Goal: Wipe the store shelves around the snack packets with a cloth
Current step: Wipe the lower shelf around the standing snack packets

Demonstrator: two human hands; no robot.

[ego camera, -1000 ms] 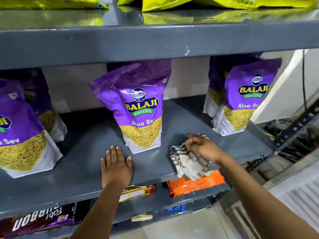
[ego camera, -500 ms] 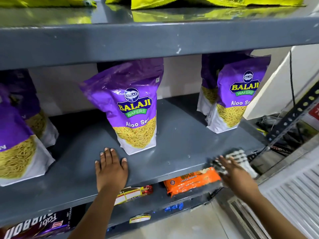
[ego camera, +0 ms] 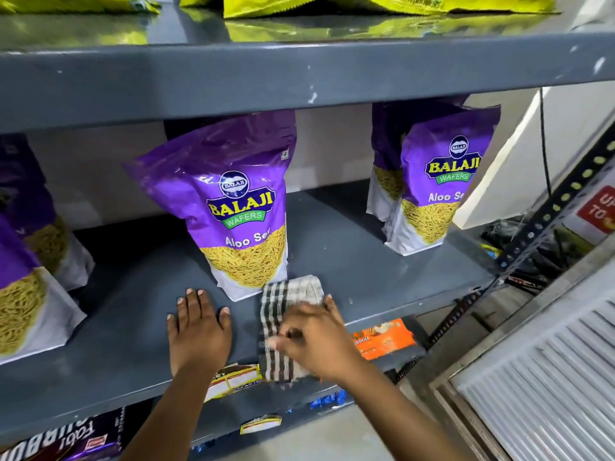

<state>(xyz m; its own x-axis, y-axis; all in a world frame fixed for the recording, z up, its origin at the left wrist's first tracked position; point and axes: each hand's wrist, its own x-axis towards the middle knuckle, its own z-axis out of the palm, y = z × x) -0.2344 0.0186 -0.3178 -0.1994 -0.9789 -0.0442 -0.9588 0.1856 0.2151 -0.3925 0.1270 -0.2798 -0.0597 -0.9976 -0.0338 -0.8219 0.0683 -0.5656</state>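
Observation:
A grey metal shelf [ego camera: 366, 261] holds purple Balaji snack packets. The middle packet [ego camera: 233, 207] stands upright near the shelf's front. My right hand [ego camera: 316, 341] presses a black-and-white checked cloth [ego camera: 286, 301] onto the shelf just right of that packet's base; the cloth hangs over the front edge. My left hand [ego camera: 198, 331] lies flat on the shelf, fingers apart, just left of the cloth and in front of the middle packet. Two more purple packets [ego camera: 439, 184] stand at the right, others [ego camera: 30, 294] at the left.
The shelf above [ego camera: 299, 71] carries yellow-green packets [ego camera: 332, 3]. Below the front edge lie an orange cookie pack [ego camera: 382, 337], a yellow-red pack [ego camera: 233, 380] and a dark chocolate pack [ego camera: 63, 444]. A perforated metal upright [ego camera: 565, 201] and a white slatted panel [ego camera: 549, 394] stand at the right.
My right hand, off the shelf's right end half a second ago, has swept the cloth left to the middle packet's base. My left hand has stayed flat on the shelf.

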